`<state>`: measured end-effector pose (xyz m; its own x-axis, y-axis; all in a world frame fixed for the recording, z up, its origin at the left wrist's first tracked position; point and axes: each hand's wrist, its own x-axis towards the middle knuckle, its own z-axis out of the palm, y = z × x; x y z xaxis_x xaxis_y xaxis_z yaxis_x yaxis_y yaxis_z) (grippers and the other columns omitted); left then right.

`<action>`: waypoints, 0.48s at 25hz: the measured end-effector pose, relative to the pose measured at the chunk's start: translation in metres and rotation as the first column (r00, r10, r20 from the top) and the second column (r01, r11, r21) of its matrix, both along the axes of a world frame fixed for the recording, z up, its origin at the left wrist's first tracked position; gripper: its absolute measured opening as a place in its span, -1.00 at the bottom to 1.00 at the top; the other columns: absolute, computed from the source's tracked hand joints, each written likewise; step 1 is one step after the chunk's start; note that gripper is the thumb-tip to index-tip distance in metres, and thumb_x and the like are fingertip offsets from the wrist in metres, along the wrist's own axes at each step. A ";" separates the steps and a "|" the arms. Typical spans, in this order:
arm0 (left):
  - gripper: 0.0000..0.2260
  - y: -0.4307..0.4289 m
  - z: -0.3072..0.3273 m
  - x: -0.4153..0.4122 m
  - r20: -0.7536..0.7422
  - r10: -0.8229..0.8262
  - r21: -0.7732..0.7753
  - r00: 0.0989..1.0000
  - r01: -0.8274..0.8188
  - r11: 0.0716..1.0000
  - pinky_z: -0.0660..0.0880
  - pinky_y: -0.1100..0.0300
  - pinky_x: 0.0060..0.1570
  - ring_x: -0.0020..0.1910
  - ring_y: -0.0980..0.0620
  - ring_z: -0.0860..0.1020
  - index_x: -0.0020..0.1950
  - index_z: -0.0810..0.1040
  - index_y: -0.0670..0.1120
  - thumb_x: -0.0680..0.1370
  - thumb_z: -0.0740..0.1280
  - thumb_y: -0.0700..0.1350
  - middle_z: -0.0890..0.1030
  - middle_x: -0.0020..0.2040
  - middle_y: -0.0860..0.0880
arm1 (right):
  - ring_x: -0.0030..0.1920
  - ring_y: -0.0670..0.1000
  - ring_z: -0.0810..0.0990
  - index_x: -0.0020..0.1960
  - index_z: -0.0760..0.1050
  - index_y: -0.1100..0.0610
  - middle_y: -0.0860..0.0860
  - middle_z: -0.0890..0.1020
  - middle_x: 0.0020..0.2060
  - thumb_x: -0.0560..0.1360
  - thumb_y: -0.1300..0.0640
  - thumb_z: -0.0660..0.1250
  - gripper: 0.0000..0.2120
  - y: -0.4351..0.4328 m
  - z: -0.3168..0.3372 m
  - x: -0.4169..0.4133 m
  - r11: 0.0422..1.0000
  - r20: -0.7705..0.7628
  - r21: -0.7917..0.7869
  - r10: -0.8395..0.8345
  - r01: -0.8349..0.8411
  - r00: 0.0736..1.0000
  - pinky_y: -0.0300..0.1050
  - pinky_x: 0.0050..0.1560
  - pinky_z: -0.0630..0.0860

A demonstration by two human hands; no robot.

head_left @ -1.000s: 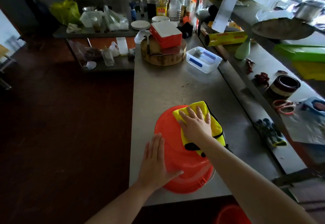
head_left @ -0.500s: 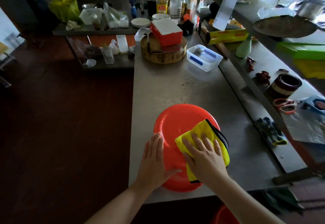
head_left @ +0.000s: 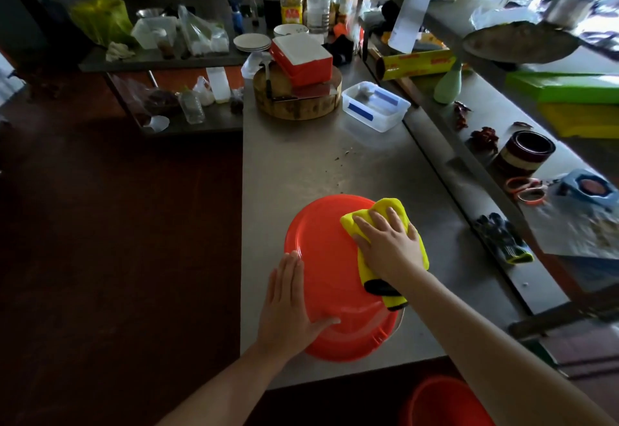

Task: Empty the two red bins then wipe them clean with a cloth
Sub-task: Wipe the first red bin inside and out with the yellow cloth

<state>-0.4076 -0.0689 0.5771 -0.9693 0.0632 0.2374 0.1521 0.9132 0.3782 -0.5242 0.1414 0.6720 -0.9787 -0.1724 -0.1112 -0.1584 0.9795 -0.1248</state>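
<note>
Your right hand (head_left: 390, 244) lies flat, fingers spread, pressing the yellow cloth (head_left: 395, 206) onto the upturned base of the red bin (head_left: 328, 258), toward its far right edge. Your left hand (head_left: 288, 305), fingers straight and together, rests against the bin's near left side. That bin sits upside down near the steel counter's (head_left: 301, 164) front edge; a second red bin (head_left: 435, 405) shows below the counter.

glossy red plastic bin (head_left: 330, 268), soft yellow cloth (head_left: 398, 212), matt steel counter (head_left: 301, 157).
</note>
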 end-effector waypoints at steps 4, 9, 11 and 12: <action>0.17 0.000 -0.002 0.001 -0.035 -0.002 -0.016 0.999 0.002 1.000 0.07 -0.20 0.53 0.60 -0.20 0.03 0.62 -0.04 -0.22 0.34 0.28 0.56 0.00 0.63 -0.18 | 0.61 0.08 0.02 0.51 0.25 -0.33 -0.14 0.29 0.53 0.65 -0.29 0.01 -0.57 0.020 -0.001 0.036 0.999 -0.029 -0.019 -0.033 0.033 0.999 0.22 0.40 0.31; 0.17 -0.001 -0.005 0.000 -0.073 -0.012 0.004 0.997 0.013 1.000 0.08 -0.23 0.52 0.59 -0.22 0.04 0.61 -0.01 -0.23 0.34 0.32 0.54 0.02 0.62 -0.20 | 0.48 0.27 0.35 0.32 0.57 -0.10 0.03 0.56 0.32 0.57 -0.13 0.35 -0.66 0.029 -0.014 0.091 0.974 -0.191 -0.226 -0.018 -0.026 0.981 0.27 0.04 0.60; 0.16 -0.001 -0.005 0.000 -0.071 -0.010 0.018 0.997 0.012 1.000 0.08 -0.21 0.52 0.59 -0.22 0.04 0.61 0.00 -0.23 0.34 0.33 0.53 0.02 0.62 -0.20 | 0.41 0.35 0.44 0.26 0.63 -0.01 0.11 0.61 0.25 0.51 0.01 0.49 -0.68 0.030 -0.022 0.092 0.959 -0.256 -0.274 -0.008 -0.065 0.967 0.34 0.01 0.61; 0.16 0.000 -0.004 0.000 -0.069 -0.008 0.026 0.998 0.010 1.000 0.08 -0.21 0.52 0.60 -0.21 0.04 0.61 0.01 -0.23 0.34 0.33 0.53 0.02 0.62 -0.19 | 0.40 0.36 0.44 0.25 0.64 0.01 0.13 0.62 0.24 0.50 0.07 0.51 -0.68 0.032 -0.025 0.085 0.951 -0.268 -0.299 -0.010 -0.073 0.963 0.36 0.04 0.59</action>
<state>-0.4075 -0.0694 0.5734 -0.9502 0.0650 0.3048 0.1869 0.9014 0.3905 -0.4388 0.1737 0.6471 -0.9590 -0.1881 0.2122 -0.2563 0.8951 -0.3649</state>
